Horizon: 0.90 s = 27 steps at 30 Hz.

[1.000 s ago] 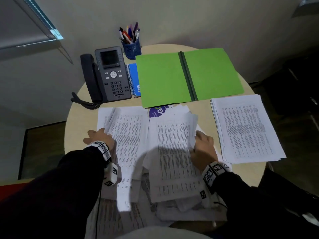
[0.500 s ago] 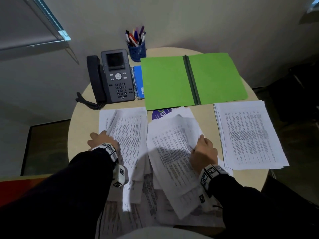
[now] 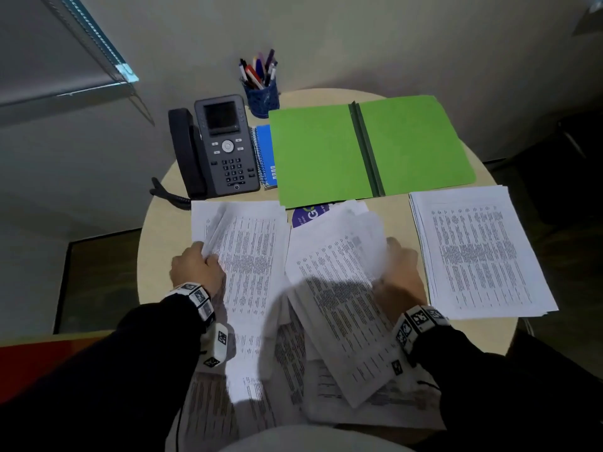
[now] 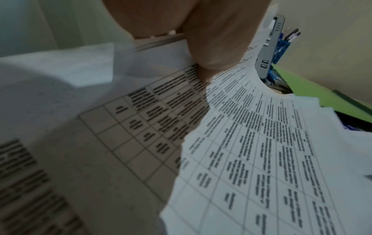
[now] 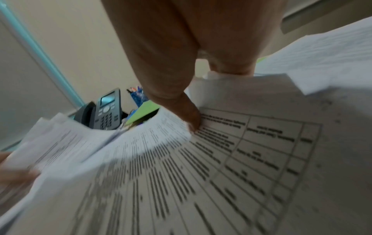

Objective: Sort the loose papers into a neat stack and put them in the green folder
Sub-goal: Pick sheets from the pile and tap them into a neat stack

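The green folder (image 3: 368,151) lies open and flat at the back of the round table (image 3: 153,243). A neat stack of printed papers (image 3: 479,252) sits at the right. Loose printed sheets (image 3: 339,308) lie fanned and tilted in the middle, running toward the near edge. My left hand (image 3: 199,269) grips the left edge of a sheaf of papers (image 3: 248,256), thumb on top in the left wrist view (image 4: 213,47). My right hand (image 3: 398,278) pinches the right edge of the tilted middle sheets, with the thumb (image 5: 189,117) pressed on the print.
A black desk phone (image 3: 215,148) stands at the back left, a blue pen cup (image 3: 262,93) behind it. A blue spiral notebook (image 3: 265,154) lies between the phone and the folder. A purple card (image 3: 310,215) peeks out under the folder's front edge.
The middle sheets have swung counter-clockwise and lifted in my right hand. My left hand has closed on the edge of the left sheaf.
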Each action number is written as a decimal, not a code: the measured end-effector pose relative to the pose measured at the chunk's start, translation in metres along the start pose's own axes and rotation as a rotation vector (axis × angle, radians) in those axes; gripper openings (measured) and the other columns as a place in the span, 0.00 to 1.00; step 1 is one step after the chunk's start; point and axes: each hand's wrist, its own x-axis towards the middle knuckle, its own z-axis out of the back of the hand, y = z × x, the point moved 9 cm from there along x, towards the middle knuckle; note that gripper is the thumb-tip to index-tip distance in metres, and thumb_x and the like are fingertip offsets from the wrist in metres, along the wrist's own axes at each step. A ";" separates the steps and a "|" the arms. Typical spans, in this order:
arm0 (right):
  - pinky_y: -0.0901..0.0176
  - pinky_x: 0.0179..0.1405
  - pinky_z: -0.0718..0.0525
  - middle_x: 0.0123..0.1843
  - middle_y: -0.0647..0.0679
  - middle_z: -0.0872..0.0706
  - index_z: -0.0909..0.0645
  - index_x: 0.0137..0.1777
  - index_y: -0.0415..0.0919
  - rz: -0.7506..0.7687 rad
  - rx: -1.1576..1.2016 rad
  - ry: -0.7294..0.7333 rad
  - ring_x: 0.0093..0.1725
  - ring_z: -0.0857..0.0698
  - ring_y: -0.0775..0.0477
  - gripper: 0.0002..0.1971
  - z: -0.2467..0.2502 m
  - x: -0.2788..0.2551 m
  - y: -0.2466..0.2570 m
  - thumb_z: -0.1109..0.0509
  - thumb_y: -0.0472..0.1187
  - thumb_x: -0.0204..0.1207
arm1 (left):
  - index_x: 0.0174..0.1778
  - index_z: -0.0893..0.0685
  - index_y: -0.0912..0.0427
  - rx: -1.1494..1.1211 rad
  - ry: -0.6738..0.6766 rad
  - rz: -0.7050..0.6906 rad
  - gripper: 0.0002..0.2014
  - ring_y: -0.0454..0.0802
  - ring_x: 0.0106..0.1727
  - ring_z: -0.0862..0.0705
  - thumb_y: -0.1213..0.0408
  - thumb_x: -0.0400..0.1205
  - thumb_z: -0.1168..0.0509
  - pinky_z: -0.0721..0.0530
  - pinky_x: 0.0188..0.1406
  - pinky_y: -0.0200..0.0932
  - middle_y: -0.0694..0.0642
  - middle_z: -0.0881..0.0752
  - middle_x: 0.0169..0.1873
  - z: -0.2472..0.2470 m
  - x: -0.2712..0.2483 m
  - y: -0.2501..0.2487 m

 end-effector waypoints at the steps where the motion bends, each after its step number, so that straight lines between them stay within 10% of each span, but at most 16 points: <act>1: 0.50 0.37 0.11 0.74 0.51 0.28 0.51 0.86 0.58 -0.102 0.114 0.062 0.42 0.12 0.43 0.52 -0.001 0.001 -0.005 0.26 0.24 0.71 | 0.67 0.26 0.56 -0.140 0.007 0.018 0.15 0.69 0.48 0.15 0.61 0.86 0.33 0.20 0.44 0.54 0.63 0.13 0.43 0.002 -0.003 0.002; 4: 0.51 0.49 0.11 0.82 0.56 0.29 0.47 0.86 0.52 -0.267 0.199 0.164 0.53 0.10 0.41 0.47 -0.002 0.002 -0.024 0.23 0.32 0.75 | 0.83 0.43 0.44 -0.426 0.080 0.133 0.35 0.61 0.46 0.13 0.62 0.86 0.30 0.14 0.52 0.55 0.54 0.15 0.52 0.010 -0.015 0.014; 6: 0.57 0.46 0.13 0.66 0.44 0.12 0.23 0.74 0.43 -0.274 0.180 0.215 0.51 0.11 0.44 0.27 0.000 0.005 -0.036 0.22 0.40 0.76 | 0.81 0.32 0.53 -0.479 0.141 0.192 0.28 0.58 0.48 0.13 0.58 0.87 0.30 0.15 0.57 0.56 0.52 0.14 0.53 0.016 -0.022 0.022; 9: 0.62 0.34 0.16 0.50 0.40 0.07 0.14 0.62 0.43 -0.301 0.343 0.316 0.39 0.12 0.46 0.13 0.002 0.006 -0.050 0.23 0.40 0.78 | 0.64 0.15 0.57 -0.613 0.211 0.232 0.15 0.58 0.41 0.12 0.51 0.88 0.33 0.13 0.45 0.53 0.52 0.10 0.39 0.034 -0.037 0.023; 13: 0.50 0.51 0.15 0.50 0.53 0.09 0.15 0.63 0.46 -0.270 0.394 0.240 0.49 0.12 0.48 0.14 0.030 0.005 -0.052 0.23 0.44 0.78 | 0.67 0.17 0.49 -0.774 0.225 0.121 0.10 0.38 0.47 0.14 0.56 0.92 0.37 0.18 0.41 0.38 0.41 0.11 0.49 0.094 -0.058 -0.004; 17: 0.40 0.64 0.16 0.55 0.50 0.09 0.16 0.64 0.48 -0.233 0.470 0.191 0.57 0.11 0.42 0.16 0.046 -0.003 -0.032 0.23 0.47 0.77 | 0.75 0.17 0.51 -0.922 0.311 0.044 0.17 0.39 0.56 0.10 0.56 0.91 0.35 0.13 0.50 0.37 0.43 0.09 0.61 0.122 -0.078 -0.030; 22: 0.38 0.73 0.21 0.63 0.53 0.09 0.16 0.68 0.50 -0.063 0.800 0.364 0.65 0.12 0.48 0.17 0.026 -0.029 0.044 0.25 0.39 0.80 | 0.84 0.27 0.52 -0.819 0.421 -0.011 0.33 0.47 0.74 0.18 0.43 0.84 0.31 0.23 0.78 0.58 0.44 0.18 0.76 0.064 -0.110 -0.059; 27: 0.48 0.62 0.15 0.67 0.49 0.11 0.19 0.73 0.49 -0.035 1.002 0.515 0.64 0.11 0.48 0.18 0.018 -0.056 0.092 0.31 0.38 0.85 | 0.85 0.33 0.50 -1.039 0.463 0.193 0.47 0.50 0.76 0.20 0.36 0.74 0.23 0.27 0.80 0.58 0.50 0.22 0.79 0.000 -0.133 -0.050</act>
